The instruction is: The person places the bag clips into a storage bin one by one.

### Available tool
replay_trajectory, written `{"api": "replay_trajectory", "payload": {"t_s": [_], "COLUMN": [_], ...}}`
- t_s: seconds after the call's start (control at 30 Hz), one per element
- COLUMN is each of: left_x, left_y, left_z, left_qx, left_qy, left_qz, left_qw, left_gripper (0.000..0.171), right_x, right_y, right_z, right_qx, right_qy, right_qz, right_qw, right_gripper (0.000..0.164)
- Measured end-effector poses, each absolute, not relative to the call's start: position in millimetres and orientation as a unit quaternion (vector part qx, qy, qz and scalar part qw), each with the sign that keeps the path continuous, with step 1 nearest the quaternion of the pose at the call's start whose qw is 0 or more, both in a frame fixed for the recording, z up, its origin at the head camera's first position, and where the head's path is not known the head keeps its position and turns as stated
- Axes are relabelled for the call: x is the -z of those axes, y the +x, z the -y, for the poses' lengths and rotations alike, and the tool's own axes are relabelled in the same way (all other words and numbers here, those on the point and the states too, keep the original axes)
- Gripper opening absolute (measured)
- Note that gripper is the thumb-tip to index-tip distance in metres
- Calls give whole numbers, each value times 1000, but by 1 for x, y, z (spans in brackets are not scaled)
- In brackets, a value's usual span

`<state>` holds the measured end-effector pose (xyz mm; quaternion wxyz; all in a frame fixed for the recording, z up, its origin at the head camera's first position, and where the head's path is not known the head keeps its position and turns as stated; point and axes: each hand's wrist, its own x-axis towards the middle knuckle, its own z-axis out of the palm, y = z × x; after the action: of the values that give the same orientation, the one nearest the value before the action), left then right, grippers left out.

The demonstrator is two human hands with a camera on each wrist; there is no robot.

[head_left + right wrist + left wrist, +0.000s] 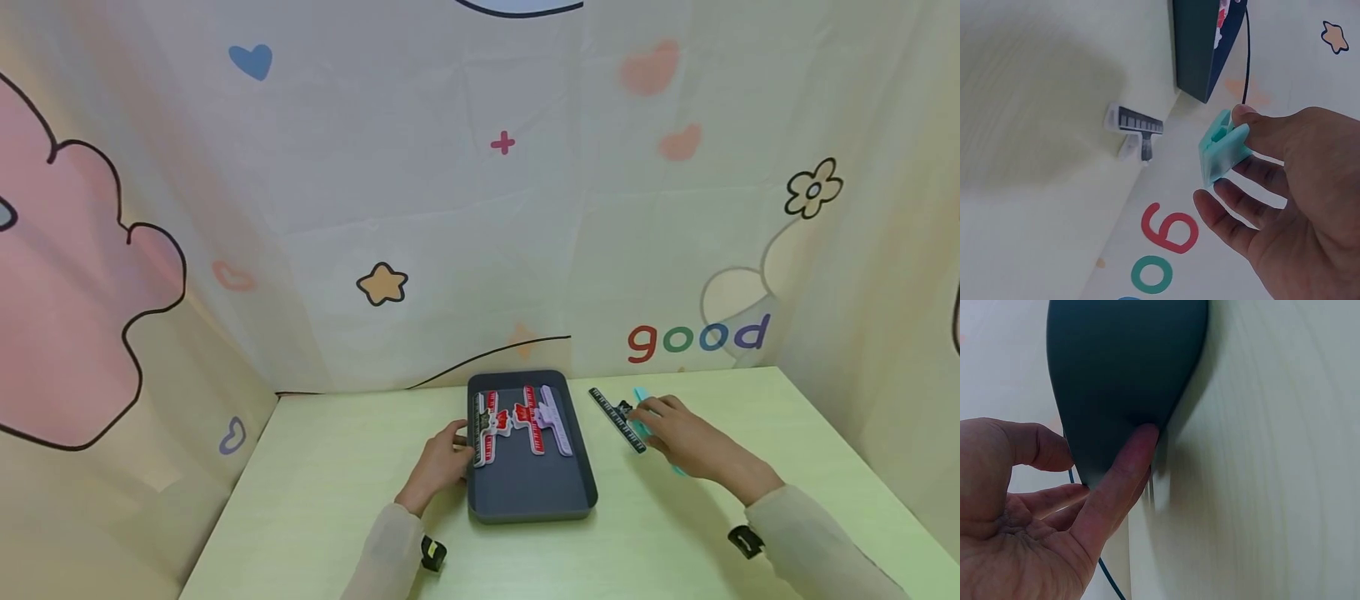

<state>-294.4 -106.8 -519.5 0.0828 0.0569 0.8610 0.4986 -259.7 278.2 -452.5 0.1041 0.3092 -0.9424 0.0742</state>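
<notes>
My left hand [438, 462] holds the left wall of a dark grey tray [532, 492], thumb and fingers on either side of it in the left wrist view. Over the table at the right, my right hand [682, 437] pinches a teal clip [1225, 150] between thumb and fingers. Just left of that hand lies a black clip [615, 419] with a piano-key pattern, on the table. Inside the tray, side by side, are a lilac clip [555, 423], red clips [534, 421] with key patterns, and a dark clip [479, 433] by the left wall.
The pale wooden table [322, 483] ends at a patterned curtain [420, 208] behind the tray. Curtains also hang along both sides. A small black device is strapped at each wrist.
</notes>
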Motion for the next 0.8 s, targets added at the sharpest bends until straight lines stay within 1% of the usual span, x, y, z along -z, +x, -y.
{"api": "replay_trajectory", "payload": {"t_s": [0.63,0.8], "left_x": [520,519], "left_y": [-294,-294], "left_z": [107,107], "left_qx": [-495,-498], "left_qy": [57,56], "left_qz": [-863,-861], "left_qw": [83,84], "left_gripper": [55,54], "right_x": [426,421], "right_y": [-272,-276], "right_z": [-235,-223], "right_qx": [-65,-83], "right_qy": [309,308], "right_qz": [943,943], "right_qw": [107,95], "right_gripper": [40,38]}}
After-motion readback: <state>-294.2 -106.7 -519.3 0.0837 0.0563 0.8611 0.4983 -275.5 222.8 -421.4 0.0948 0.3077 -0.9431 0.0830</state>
